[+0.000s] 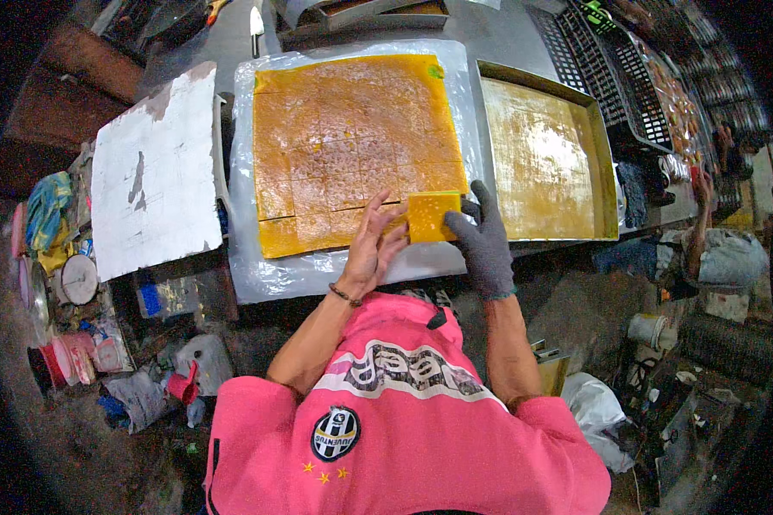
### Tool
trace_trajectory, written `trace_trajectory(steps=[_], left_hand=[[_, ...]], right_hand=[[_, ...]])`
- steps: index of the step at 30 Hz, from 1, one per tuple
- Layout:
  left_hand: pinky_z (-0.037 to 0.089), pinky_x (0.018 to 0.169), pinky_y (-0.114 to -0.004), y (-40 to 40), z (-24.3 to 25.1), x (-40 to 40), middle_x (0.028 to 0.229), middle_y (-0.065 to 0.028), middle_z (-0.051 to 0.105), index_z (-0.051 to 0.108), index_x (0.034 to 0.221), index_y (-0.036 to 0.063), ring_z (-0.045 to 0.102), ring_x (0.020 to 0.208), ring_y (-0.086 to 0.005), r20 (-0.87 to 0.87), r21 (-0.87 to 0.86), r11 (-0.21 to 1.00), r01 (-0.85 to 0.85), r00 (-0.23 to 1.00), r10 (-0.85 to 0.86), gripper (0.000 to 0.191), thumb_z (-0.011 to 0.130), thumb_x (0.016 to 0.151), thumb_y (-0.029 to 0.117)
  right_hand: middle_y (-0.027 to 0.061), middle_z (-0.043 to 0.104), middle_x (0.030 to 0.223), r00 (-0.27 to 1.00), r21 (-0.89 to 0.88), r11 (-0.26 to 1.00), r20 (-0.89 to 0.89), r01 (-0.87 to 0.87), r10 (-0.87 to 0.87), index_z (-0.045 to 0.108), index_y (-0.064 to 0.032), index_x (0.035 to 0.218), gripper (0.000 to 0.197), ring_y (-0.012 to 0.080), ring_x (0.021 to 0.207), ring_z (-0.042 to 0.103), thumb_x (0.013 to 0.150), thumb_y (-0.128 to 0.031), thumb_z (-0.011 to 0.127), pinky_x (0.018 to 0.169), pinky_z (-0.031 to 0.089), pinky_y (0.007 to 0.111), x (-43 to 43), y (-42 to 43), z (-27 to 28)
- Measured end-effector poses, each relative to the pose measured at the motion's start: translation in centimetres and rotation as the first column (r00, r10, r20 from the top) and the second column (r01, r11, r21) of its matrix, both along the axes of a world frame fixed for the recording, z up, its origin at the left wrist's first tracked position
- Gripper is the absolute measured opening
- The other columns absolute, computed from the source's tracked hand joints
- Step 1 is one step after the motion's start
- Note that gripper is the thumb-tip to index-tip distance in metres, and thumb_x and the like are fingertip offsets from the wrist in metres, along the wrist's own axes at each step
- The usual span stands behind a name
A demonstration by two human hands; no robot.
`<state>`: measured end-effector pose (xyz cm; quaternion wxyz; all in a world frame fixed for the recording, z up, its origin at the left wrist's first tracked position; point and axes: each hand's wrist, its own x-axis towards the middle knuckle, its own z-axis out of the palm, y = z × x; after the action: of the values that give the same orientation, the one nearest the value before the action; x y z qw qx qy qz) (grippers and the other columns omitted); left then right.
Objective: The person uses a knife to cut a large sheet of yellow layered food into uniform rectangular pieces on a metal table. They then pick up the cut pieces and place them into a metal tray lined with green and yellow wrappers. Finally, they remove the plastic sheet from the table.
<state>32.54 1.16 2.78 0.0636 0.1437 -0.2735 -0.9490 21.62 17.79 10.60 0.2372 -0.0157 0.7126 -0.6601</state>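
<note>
My right hand, in a grey knit glove, grips a square yellow piece by its right side, tilted so that a broad face shows. My bare left hand, a dark bracelet at its wrist, is at the piece's left edge with its fingers apart; whether the fingertips touch it I cannot tell. Beneath and beyond both hands lies a large orange-yellow slab of what looks like cake or jelly, scored into squares. Its near right corner is partly hidden by my hands. Clear plastic sheeting spreads under the slab.
To the right is a shallow metal tray with yellow residue. A worn white board stands left. A white-bladed knife lies at the back. Black plastic crates fill the far right, where another person's arm shows.
</note>
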Motion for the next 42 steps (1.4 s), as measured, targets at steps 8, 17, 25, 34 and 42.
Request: trace_trajectory(steps=[8, 17, 25, 34, 42], left_hand=[[0.043, 0.117, -0.046, -2.4, 2.2, 1.3, 0.15, -0.0126, 0.049, 0.026, 0.159, 0.019, 0.05, 0.14, -0.0296, -0.108, -0.024, 1.0, -0.003, 0.994, 0.001, 0.084, 0.076, 0.093, 0.018], [0.043, 0.112, -0.037, 0.7, 5.2, -0.6, 0.141, -0.0117, 0.048, 0.025, 0.154, 0.0062, 0.052, 0.133, -0.0228, 0.15, -0.8, 0.573, 0.179, 0.984, -0.098, 0.09, 0.07, 0.078, -0.008], [0.054, 0.094, -0.048, 13.5, 6.8, -13.3, 0.127, -0.0229, 0.053, 0.04, 0.135, -0.0012, 0.062, 0.112, -0.0452, 0.132, -0.991, -0.055, 0.124, 0.972, -0.193, 0.073, 0.08, 0.074, 0.009], [0.057, 0.078, -0.058, 17.1, 1.6, -19.9, 0.127, -0.0231, 0.054, 0.043, 0.134, 0.0022, 0.069, 0.096, -0.0492, 0.621, -0.728, -0.493, 0.477, 0.763, -0.178, 0.08, 0.088, 0.074, 0.031], [0.054, 0.097, -0.052, 16.2, 1.5, -21.8, 0.126, -0.0228, 0.067, 0.047, 0.141, 0.0046, 0.066, 0.116, -0.043, 0.772, -0.611, -0.545, 0.575, 0.585, -0.248, 0.096, 0.093, 0.065, 0.042]], right_hand=[[0.032, 0.053, 0.141, 0.786, 0.899, 0.402, -0.373, 0.174, 0.493, 0.049, -0.0009, 0.145, 0.06, 0.0511, 0.121, 0.058, 0.098, -0.034, 0.063, 0.104, 0.05, 0.051, -0.8, -1.8, -17.9], [0.0206, 0.067, 0.121, 0.989, 0.251, 0.968, -0.145, -0.001, 0.039, 0.038, -0.0025, 0.154, 0.083, 0.0292, 0.104, 0.071, 0.085, -0.013, 0.083, 0.086, 0.06, 0.038, -4.0, 4.1, -8.7], [0.0181, 0.066, 0.124, 0.839, 0.528, 0.823, -0.53, 0.21, 0.126, 0.051, -0.003, 0.149, 0.075, 0.0266, 0.123, 0.064, 0.082, -0.016, 0.08, 0.101, 0.054, 0.038, -12.9, 18.9, -2.8], [0.0291, 0.062, 0.109, 0.767, 0.684, 0.676, -0.268, -0.275, 0.583, 0.063, -0.0016, 0.131, 0.068, 0.0471, 0.101, 0.066, 0.083, -0.047, 0.078, 0.088, 0.057, 0.051, -16.8, 19.5, -6.8], [0.0253, 0.061, 0.137, 0.465, 0.573, 0.403, -0.042, -0.714, 0.884, 0.058, -0.0016, 0.139, 0.087, 0.0407, 0.123, 0.062, 0.07, -0.045, 0.088, 0.106, 0.05, 0.045, -22.4, 19.4, -6.8]])
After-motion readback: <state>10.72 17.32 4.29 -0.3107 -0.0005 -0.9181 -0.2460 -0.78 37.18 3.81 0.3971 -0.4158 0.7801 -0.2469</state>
